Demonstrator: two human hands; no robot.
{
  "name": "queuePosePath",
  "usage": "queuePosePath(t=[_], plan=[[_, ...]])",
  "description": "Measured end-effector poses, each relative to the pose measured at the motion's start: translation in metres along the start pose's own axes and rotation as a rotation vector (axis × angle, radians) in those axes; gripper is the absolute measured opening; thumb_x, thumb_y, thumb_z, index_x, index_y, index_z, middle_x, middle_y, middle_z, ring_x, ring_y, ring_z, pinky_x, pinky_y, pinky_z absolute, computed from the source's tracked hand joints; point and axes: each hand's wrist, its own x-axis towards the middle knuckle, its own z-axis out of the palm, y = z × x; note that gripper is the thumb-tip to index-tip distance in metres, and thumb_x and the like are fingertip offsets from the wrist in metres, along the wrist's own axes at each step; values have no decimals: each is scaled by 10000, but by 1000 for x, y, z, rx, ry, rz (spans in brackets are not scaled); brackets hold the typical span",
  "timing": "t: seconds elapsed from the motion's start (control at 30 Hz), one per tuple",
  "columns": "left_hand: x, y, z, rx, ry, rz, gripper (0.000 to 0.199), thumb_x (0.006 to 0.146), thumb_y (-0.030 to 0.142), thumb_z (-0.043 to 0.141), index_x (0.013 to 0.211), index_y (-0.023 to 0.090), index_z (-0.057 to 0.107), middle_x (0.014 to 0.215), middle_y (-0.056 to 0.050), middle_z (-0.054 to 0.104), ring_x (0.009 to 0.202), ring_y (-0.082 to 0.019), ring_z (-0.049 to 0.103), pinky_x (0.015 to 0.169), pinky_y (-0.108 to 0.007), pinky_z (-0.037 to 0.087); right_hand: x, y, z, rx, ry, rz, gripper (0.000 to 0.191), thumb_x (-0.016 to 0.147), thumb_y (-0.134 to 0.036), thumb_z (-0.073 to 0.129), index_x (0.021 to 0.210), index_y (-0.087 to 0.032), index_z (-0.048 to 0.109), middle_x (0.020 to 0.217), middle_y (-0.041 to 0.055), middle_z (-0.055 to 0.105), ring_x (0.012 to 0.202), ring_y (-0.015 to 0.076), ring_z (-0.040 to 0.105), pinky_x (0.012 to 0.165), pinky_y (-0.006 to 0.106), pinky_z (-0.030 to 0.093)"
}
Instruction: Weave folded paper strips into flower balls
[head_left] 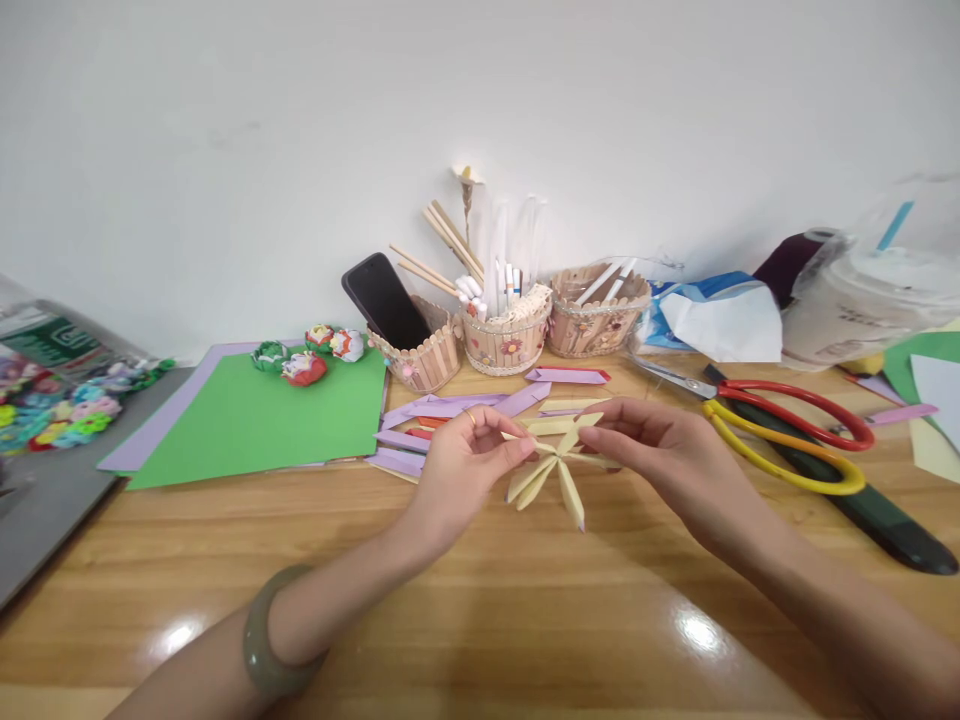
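Between my two hands is a pale yellow paper flower (555,465) made of several folded strips joined at the middle and spreading outward. My left hand (480,450) pinches a strip on its left side between thumb and fingers. On the other side, my right hand (645,440) grips an upper right strip with thumb and forefinger. Some strips hang down above the wooden table (450,620). Just behind my hands lie several folded purple paper strips (427,408), with red and yellow ones among them.
Scissors with red and yellow handles (787,435) lie at right over a black-handled tool (892,525). Green paper (262,425) bears small folded paper flowers (304,367). Wooden-stick baskets (506,345), one holding a phone (386,300), line the wall. A lidded cup (862,300) stands far right.
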Motion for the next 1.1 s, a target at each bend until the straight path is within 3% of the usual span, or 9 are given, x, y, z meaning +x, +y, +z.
queuePosePath(t=[0.2,0.37,0.47,0.53,0.63,0.77,0.9,1.0,1.1], plan=[[-2,-5,3,-99,-33,-95,203,649,210,704,650,145,511,662,10,639,605,-114,632,599,-236,480,3,8,1,-53,-2,-27,319,777,-478,549,772,-169,628,706,26,647,603,146,579,541,257,455],[-1,-10,1,-114,17,-75,203,635,214,710,644,143,519,750,2,643,683,-123,645,610,-223,472,0,16,4,-431,91,-397,388,801,-428,555,1097,-178,532,1001,102,635,886,241,604,736,395,498],[2,-10,-3,-111,20,-60,198,652,239,700,665,153,522,757,-4,649,743,-135,634,644,-238,475,-4,14,2,-549,-36,-585,378,821,-353,558,1149,-177,498,1188,132,548,1120,252,500,901,425,443],[4,-9,-6,-80,-6,-39,187,662,230,690,679,156,519,766,-9,652,740,-129,624,679,-251,472,-6,11,-1,-530,-122,-586,387,858,-318,508,1218,-184,454,1263,133,494,1176,227,463,927,395,442],[8,-7,-9,-4,-68,5,133,687,206,658,717,153,539,765,-10,642,726,-115,601,733,-267,459,-6,7,-5,-495,-166,-529,410,893,-294,440,1292,-205,398,1287,125,474,1171,208,477,872,350,492],[8,-6,-10,156,-139,40,104,738,237,599,794,151,577,796,-24,630,766,-133,593,785,-296,447,-3,8,-5,-553,-164,-577,328,900,-236,415,1217,-205,492,1231,126,507,1106,214,525,829,347,511],[3,-7,-10,396,-208,149,354,657,343,699,940,190,552,1042,-57,601,965,-199,566,882,-361,421,-1,16,-1,-700,-56,-634,347,900,-244,414,1231,-172,487,1214,159,493,972,239,591,725,380,537],[0,-10,-9,646,-172,243,611,530,411,778,1051,231,512,1157,-57,524,1063,-243,498,914,-412,401,-2,20,2,-814,-1,-656,394,903,-280,412,1280,-169,443,1221,170,483,860,232,618,634,377,543],[1,-12,-9,759,-166,268,610,549,402,770,1073,234,509,1139,-58,502,1049,-243,493,907,-422,414,-2,22,3,-893,49,-715,364,904,-292,411,1241,-172,478,1215,171,486,897,248,602,656,389,536]])
